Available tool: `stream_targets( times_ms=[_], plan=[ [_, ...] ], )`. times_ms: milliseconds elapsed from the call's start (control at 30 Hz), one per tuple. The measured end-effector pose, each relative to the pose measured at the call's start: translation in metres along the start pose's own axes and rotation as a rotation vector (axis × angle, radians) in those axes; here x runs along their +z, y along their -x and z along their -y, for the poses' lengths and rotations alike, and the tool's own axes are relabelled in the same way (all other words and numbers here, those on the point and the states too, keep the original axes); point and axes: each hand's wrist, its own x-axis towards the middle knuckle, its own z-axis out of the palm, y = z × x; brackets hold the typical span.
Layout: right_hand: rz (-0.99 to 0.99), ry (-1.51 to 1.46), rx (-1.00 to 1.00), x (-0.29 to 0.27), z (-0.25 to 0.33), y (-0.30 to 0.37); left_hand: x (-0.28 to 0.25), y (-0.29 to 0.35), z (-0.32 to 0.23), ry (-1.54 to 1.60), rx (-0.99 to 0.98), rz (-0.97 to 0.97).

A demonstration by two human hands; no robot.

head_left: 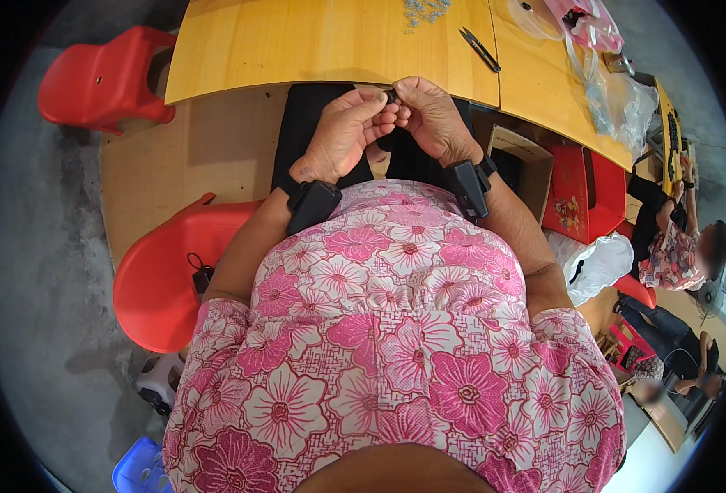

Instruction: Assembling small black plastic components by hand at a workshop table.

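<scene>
A small, compact black piece (392,95) of unclear material was held between 2 bare hands, by the near edge of a yellow wood-grain table (256,41). The left hand (342,131) pinched it between thumb and bent forefinger, its other fingers loosely curled; the right hand (435,119) had thumb and fingertips closed on its opposite side. The piece looked light and probably fairly stiff, easy to drop, and best taken at opposite ends with the fingertips. Fingers covered much of it, so its long axis and pointing direction could not be told. Slim black snips (480,50) lay on the table, right of the hands, near that edge.
</scene>
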Motion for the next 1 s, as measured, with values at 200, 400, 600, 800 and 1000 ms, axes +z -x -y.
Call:
stream_targets(
  times_ms=[200, 400, 600, 800, 1000],
  plan=[
    [-0.127, 0.137, -0.125, 0.008, -0.004, 0.003, 0.004, 0.000, 0.001, -0.038, 0.023, -0.062],
    [-0.174, 0.338, -0.235, 0.013, -0.002, 0.003, 0.001, 0.000, 0.003, -0.050, 0.039, -0.078],
    [-0.159, 0.550, -0.361, 0.012, -0.006, 0.002, -0.004, 0.000, 0.008, 0.011, 0.018, -0.112],
    [-0.196, 0.471, -0.369, 0.019, -0.009, 0.007, -0.003, 0.000, 0.007, 0.025, 0.061, -0.125],
    [-0.157, 0.380, -0.271, 0.021, -0.009, 0.003, -0.001, 0.000, 0.008, 0.005, 0.072, -0.130]
  ],
)
